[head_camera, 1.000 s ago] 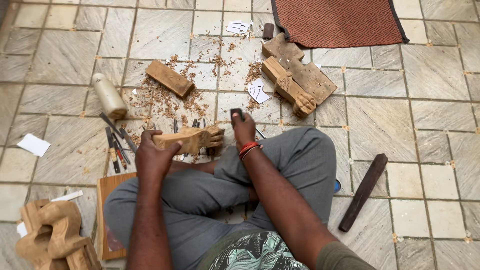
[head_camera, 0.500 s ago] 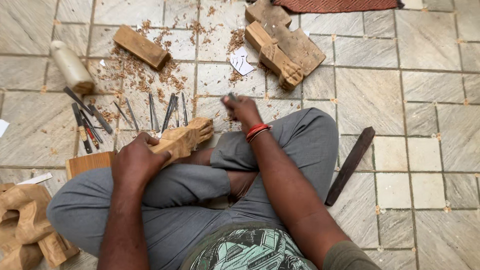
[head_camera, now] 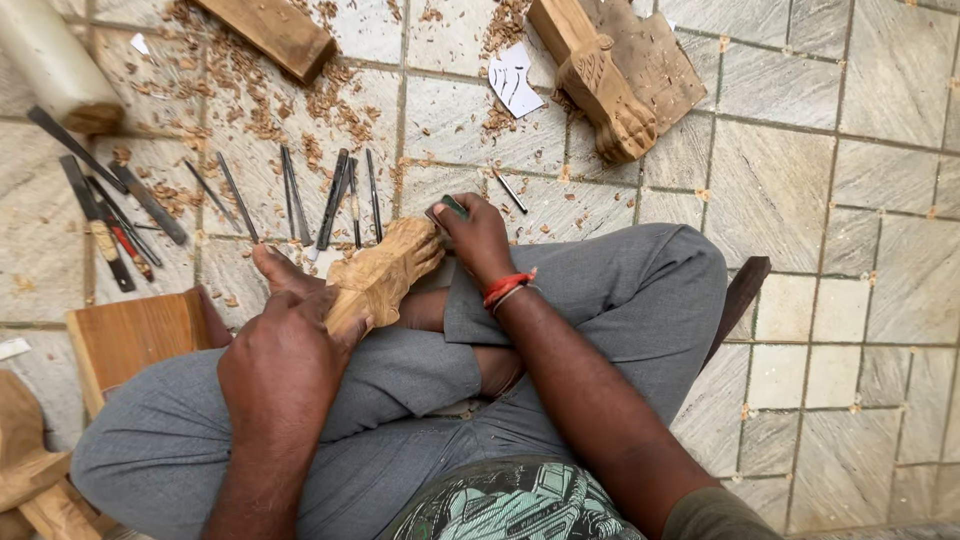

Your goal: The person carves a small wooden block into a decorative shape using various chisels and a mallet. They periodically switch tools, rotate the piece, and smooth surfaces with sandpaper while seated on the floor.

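Since the earlier frame our view has dropped closer, and our right hand (head_camera: 478, 235) has come back from the floor to the far tip of the carved wooden leg (head_camera: 382, 276). That hand is pinched around a small dark-green piece (head_camera: 450, 208), pressed against the carving's paw end. Our left hand (head_camera: 283, 357) is clamped around the near end of the carving, which lies tilted across our crossed legs in grey trousers (head_camera: 600, 300). Far of it, a row of chisels (head_camera: 335, 195) lies on the tiled floor (head_camera: 830, 160) among wood shavings (head_camera: 300, 95). At far right another carved leg (head_camera: 605, 85) rests on a board, and a wooden block (head_camera: 135, 335) sits at left.
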